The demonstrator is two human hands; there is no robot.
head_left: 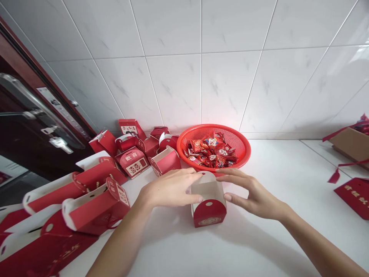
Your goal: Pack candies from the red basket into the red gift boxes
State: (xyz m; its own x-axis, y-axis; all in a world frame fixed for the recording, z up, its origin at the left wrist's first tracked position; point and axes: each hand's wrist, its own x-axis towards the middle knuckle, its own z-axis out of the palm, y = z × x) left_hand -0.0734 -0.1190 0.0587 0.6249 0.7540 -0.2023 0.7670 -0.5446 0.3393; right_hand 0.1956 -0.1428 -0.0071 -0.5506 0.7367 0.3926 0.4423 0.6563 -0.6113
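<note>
A small red candy box [210, 215] with a pale inside stands upright on the white surface in front of me, its top open and its rounded flaps raised. My left hand [173, 187] is at its left side, fingers stretched out and thumb apart, over the box's edge. On the other side, my right hand [250, 194] has its fingers spread, the thumb close to the box's right rim. Whether the fingertips touch the box I cannot tell. Just behind it, a red plastic basket [245, 154] contains many wrapped candies [215, 144].
Several red gift boxes [134, 163] stand to the left, and larger open ones [96, 209] are nearer. A brown cardboard box [350, 144] and a red box with gold lettering [353, 196] are at right. A tiled wall [178, 88] rises behind; a dark door [29, 134] with keys is at left.
</note>
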